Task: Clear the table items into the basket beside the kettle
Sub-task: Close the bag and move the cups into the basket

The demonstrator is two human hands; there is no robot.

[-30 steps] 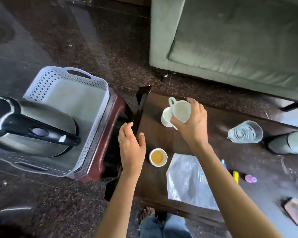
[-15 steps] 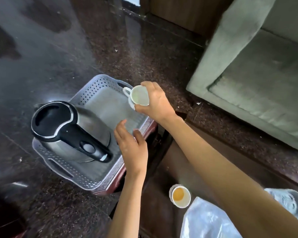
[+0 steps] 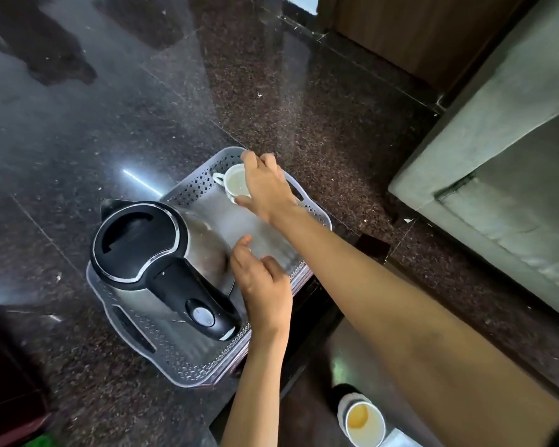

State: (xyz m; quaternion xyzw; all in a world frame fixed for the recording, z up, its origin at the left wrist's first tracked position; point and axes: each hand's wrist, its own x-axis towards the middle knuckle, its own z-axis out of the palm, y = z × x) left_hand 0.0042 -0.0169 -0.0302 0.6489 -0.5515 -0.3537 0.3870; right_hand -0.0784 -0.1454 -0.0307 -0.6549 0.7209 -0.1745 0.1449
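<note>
Rim of the white cup [image 3: 234,183] is gripped by the right hand [image 3: 265,188] over the basket's [image 3: 188,369] 1 o'clock corner, probably so it is set down clear of the kettle [image 3: 142,240] at 8 o'clock. The left hand [image 3: 262,285] is held loosely curled and empty above the basket floor. 1 paper cup [image 3: 363,424] of tea is left on the table [image 3: 307,421].

You have nothing legible here: no text, label, brand, number or sign can be read on anything in view. If the kettle [image 3: 136,240] carries a mark on its grey switch [image 3: 202,316], it is too small for you to make out.
</note>
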